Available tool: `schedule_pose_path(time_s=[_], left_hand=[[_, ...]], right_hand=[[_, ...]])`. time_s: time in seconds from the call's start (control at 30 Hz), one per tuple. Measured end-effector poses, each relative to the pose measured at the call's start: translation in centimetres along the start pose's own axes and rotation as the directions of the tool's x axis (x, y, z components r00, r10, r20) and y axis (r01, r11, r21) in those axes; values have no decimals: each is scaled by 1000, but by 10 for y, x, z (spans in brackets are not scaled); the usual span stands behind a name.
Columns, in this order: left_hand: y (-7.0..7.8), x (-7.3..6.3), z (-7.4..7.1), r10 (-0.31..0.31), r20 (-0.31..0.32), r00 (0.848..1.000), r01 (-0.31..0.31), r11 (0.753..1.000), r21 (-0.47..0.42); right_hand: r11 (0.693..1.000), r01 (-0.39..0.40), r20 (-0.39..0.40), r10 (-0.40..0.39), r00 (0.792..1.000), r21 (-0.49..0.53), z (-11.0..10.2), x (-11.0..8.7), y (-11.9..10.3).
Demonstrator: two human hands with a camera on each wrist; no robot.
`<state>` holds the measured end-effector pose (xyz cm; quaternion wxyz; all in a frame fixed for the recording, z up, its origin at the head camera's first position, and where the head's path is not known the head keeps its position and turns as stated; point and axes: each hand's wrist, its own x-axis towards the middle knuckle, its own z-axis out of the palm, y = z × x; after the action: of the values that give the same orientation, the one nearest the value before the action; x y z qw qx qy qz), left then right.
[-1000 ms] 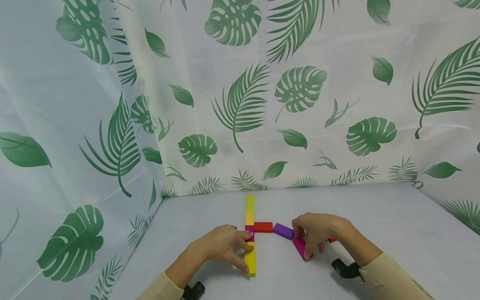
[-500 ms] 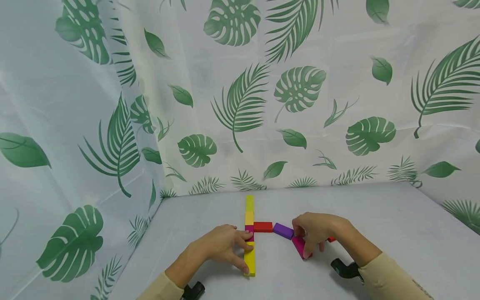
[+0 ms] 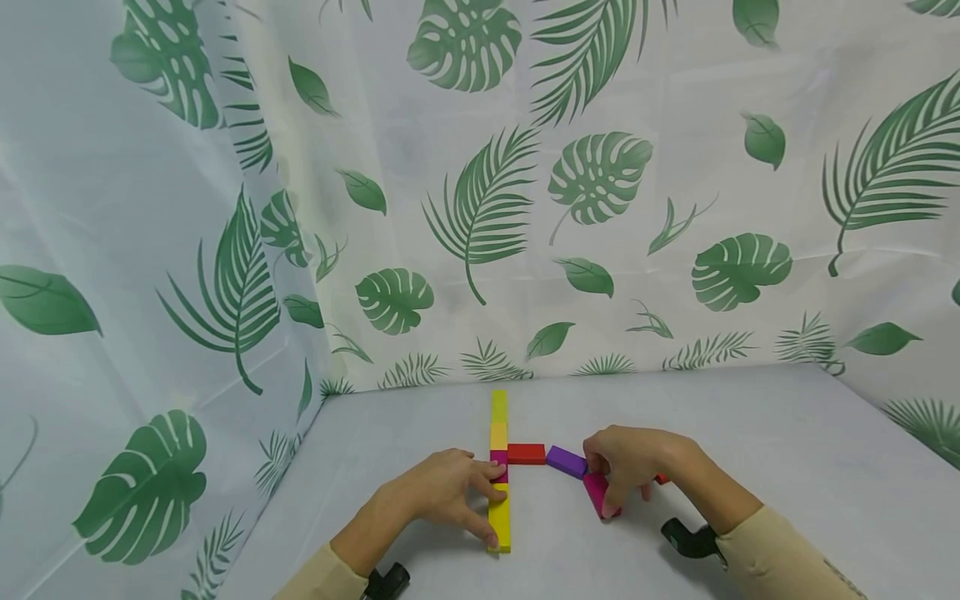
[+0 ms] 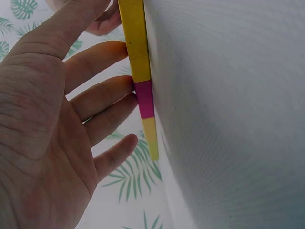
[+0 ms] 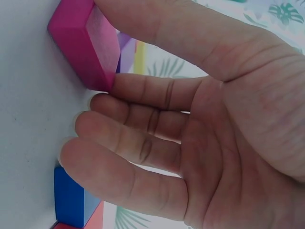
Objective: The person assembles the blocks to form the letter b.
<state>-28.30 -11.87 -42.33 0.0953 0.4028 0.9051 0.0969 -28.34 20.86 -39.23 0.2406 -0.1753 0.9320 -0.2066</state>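
A straight row of blocks runs away from me in the head view: a yellow block [image 3: 499, 529] nearest, then a magenta block [image 3: 494, 475] and paler yellow blocks [image 3: 499, 417]. My left hand [image 3: 446, 492] rests along the row's left side, fingers extended, fingertips touching the blocks and the thumb near the close end. From the row's right side a red block [image 3: 527, 454] and a purple block [image 3: 567, 462] lead to a second magenta block [image 5: 88, 45]. My right hand [image 3: 633, 462] pinches that block between thumb and index finger, its other fingers loosely bent.
A blue block [image 5: 71, 195] and a red block [image 5: 93, 219] lie beyond the right hand's little finger in the right wrist view. A leaf-print curtain [image 3: 480, 208] stands behind the grey-white tabletop [image 3: 420, 408]. Black wrist mounts [image 3: 690, 537] hang under both sleeves.
The near end of the pinched magenta block has shifted slightly left with my right thumb. My left hand and the yellow row stay in place.
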Motion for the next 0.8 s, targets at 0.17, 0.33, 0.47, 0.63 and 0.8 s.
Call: schedule_pose_path(time_s=[0.17,0.33,0.47,0.63,0.8], left_hand=[[0,1,0,-4,1,1000,4,1000,-12],[-1,1,0,3,-5,1000,-3,1000,-14],[0,0,0,4,-8,1000,-5,1000,-13],[1,0,0,-7,-3,1000,7,1000,-20],[1,0,0,-12,-2,1000,12,1000,-25]], right_hand=[[1000,-5,-7,5,1000,-14,1,1,0],[1000,-13,-12,12,1000,-24,2,2,-1],[1000,-13,-15,13,1000,-24,2,1,-1],[1000,-13,-15,13,1000,-25,1,1,-2],[999,-4,-25,3,1000,-33,0,0,-1]])
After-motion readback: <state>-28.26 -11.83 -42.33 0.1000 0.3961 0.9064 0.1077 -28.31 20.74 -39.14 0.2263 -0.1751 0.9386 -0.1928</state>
